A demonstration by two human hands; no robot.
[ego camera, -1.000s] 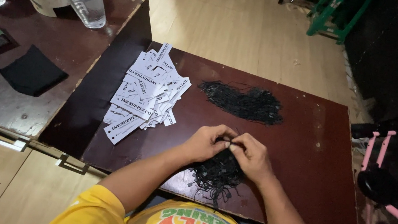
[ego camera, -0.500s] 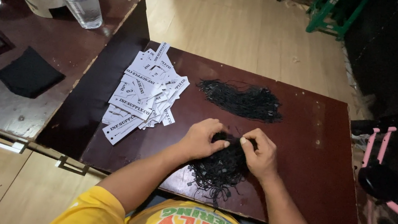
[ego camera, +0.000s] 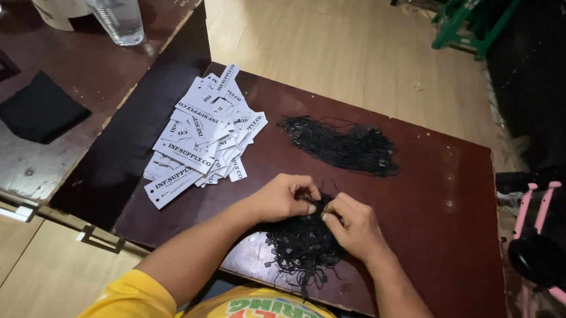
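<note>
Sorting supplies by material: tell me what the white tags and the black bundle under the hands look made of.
White tags: likely card or stiff paper, matte; they lie flat with crisp edges. Black bundle under the left hand and right hand: apparently thin cord or string, matte, with loose frayed strands.

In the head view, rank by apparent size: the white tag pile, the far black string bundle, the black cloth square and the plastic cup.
1. white tag pile
2. far black string bundle
3. black cloth square and plastic cup: these look alike in size, so I will not rank them.
</note>
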